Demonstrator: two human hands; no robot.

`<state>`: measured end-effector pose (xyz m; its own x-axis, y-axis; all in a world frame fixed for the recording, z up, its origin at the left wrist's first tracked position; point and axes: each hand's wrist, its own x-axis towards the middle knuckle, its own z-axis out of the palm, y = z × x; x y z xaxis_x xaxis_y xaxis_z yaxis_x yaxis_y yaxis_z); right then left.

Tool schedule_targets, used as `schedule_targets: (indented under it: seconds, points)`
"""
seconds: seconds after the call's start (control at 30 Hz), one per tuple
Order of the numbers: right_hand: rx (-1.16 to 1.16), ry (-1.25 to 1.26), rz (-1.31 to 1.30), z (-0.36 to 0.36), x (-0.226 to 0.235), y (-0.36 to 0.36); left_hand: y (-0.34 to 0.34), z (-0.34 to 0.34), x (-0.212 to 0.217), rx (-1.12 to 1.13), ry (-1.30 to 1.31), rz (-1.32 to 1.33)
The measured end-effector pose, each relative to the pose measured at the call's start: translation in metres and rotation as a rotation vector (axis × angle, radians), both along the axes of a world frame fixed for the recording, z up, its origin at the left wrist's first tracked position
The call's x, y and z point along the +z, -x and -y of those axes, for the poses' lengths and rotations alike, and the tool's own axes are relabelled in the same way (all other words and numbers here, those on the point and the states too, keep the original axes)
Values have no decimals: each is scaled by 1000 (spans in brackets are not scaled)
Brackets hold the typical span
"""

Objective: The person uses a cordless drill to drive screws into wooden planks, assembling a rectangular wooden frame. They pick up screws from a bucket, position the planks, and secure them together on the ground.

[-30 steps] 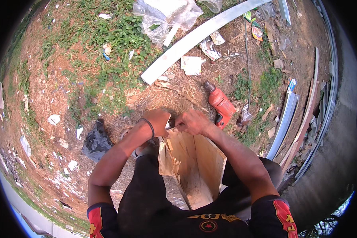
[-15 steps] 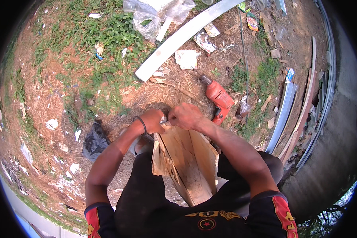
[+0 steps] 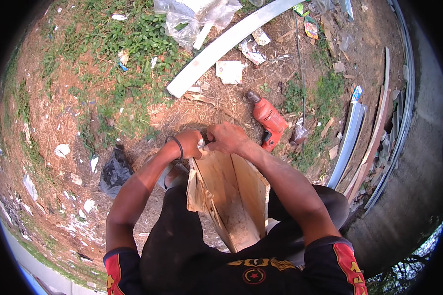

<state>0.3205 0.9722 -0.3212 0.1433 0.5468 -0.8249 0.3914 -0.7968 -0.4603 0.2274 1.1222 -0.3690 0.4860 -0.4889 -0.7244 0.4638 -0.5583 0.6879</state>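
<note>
A long open box of thin, rough-edged boards [image 3: 253, 194] stands between my legs, its near end close to my body. At the far end of the box my left hand [image 3: 186, 143] is closed by the left corner, fingers pinched together. Right against it, my right hand [image 3: 226, 138] is curled over the same far edge, with its fingertips meeting the left ones. Whatever sits between the fingers is too small and too hidden to name. A split piece of board [image 3: 194, 192] juts out along the left wall of the box.
An orange power drill [image 3: 269, 120] lies on the ground just beyond my right hand. Farther off is a long pale metal strip [image 3: 221, 46]. A crumpled black plastic bag [image 3: 115, 172] lies to the left, and metal profiles [image 3: 348, 142] and boards line the right, beside a wall.
My right hand has shifted slightly left and up and curled further over, so the small bit at the fingertips shows less. The whole view has moved slightly; the drill lies as before.
</note>
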Motion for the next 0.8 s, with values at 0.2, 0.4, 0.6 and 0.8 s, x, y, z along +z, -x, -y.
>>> schedule_targets:
  seconds: [0.2, 0.4, 0.6, 0.8]
  points:
    - [-639, -110, 279, 46, -23, -46, 1, -3, -1, -11, 15, 94]
    - [-1280, 298, 997, 187, -82, -45, 9, -5, -11, -1, 39, 104]
    - [-1735, -309, -101, 240, -101, -12, 9, -7, -10, -22, 36, 111]
    - [-1602, -475, -255, 232, -69, -16, 10, -7, -2, 53, 32, 49]
